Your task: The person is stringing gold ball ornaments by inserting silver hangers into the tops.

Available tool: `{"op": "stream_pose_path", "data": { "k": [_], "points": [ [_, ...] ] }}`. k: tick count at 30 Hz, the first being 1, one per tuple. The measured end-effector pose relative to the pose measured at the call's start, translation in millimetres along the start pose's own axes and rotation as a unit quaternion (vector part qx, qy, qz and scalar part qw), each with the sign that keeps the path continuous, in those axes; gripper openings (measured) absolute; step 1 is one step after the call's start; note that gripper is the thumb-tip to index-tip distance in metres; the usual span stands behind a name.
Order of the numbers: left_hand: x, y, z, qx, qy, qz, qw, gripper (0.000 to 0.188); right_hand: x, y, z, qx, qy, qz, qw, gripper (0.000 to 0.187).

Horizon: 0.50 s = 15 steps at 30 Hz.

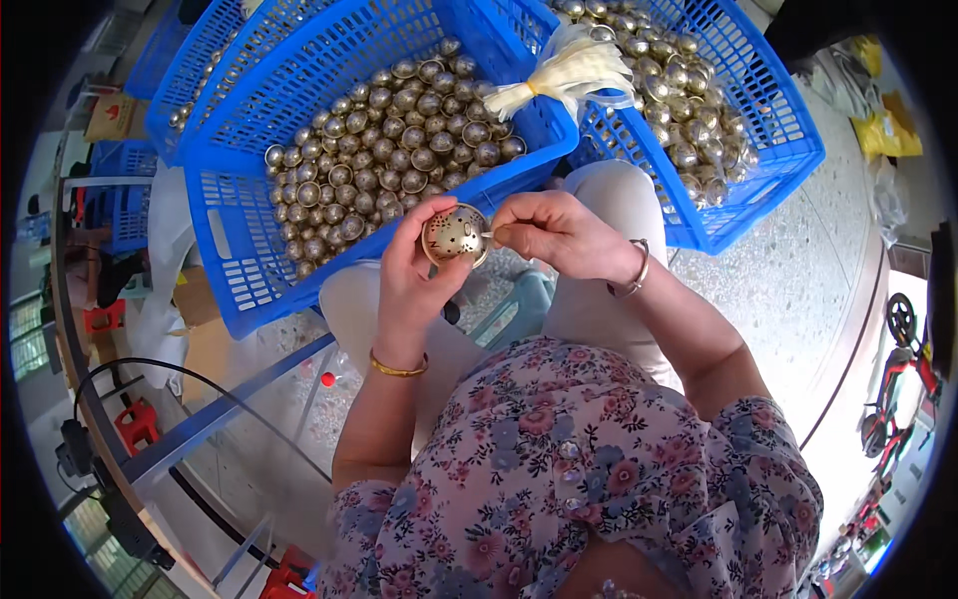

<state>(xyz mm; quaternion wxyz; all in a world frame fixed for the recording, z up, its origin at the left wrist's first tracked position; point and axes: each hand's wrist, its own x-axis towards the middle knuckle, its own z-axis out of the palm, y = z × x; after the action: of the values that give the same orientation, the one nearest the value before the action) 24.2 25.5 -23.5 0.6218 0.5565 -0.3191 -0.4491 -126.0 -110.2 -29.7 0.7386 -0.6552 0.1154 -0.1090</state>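
Above my lap, my left hand [420, 262] is closed around a round metal ball [457, 234] with star-shaped and small round holes cut in its shell. My right hand [547, 232] pinches at the ball's right side; a small pale bit shows between thumb and forefinger, too small to name. Just beyond my hands stands a blue plastic crate [225, 262] heaped with similar metal balls [384, 150]. A bundle of pale translucent strips [569, 78], bound with a yellow band, lies over the crate's right rim.
To the right, another blue crate [733, 215] holds more metal balls in clear wrapping [689, 120]. More blue crates are stacked at far left. A metal frame bar [230, 394] and black cable [190, 371] run at my left. Red stools [138, 424] stand lower left.
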Motion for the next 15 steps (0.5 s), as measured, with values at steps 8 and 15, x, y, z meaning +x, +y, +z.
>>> {"op": "stream_pose_path", "data": {
  "k": [8, 15],
  "points": [
    [-19.5, 6.1, 17.0, 0.089, -0.017, 0.063, 0.994, 0.05, -19.9, -3.0, 6.1, 0.042, -0.007, 0.005, 0.999, 0.013],
    [-24.9, 11.0, 20.0, 0.133, -0.013, 0.105, 0.986, 0.05, -22.5, -5.1, 9.8, 0.038, -0.025, 0.018, 0.999, 0.012]
  ]
}}
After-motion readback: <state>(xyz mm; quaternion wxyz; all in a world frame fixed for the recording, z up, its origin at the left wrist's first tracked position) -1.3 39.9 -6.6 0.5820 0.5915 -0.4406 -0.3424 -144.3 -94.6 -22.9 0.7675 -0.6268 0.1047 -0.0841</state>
